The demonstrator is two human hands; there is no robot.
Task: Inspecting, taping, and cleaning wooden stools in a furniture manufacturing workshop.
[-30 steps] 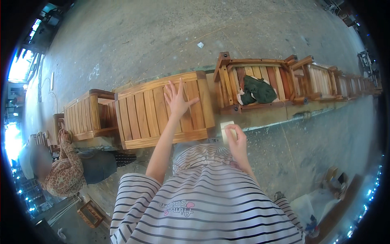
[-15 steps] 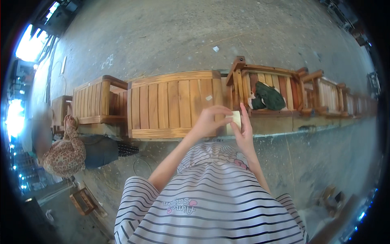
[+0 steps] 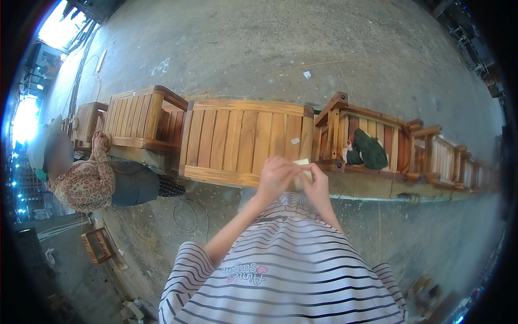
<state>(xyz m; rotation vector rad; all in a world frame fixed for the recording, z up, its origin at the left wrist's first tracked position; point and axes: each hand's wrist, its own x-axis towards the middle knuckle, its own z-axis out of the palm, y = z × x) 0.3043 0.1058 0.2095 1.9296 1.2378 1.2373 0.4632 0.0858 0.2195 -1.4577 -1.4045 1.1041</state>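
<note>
Held between my hands is a small pale cream piece, flat and sheet-like, its kind unclear. My left hand pinches it on one side, fingers bent together. My right hand closes on its other side, thumb and fingertips meeting near the left ones. Both hands are over the near right corner of a slatted wooden furniture piece. A small white scrap lies on those slats, just beyond my fingers.
To the right, a dark green cloth lies in an upturned wooden chair, with more chairs beyond. At left, a co-worker in a patterned top touches another slatted piece. A hose loops on the concrete floor.
My right hand's raised, straight fingers have bent down onto the pale piece, and both hands have come closer together. The view has shifted, moving the furniture rightward in the picture.
</note>
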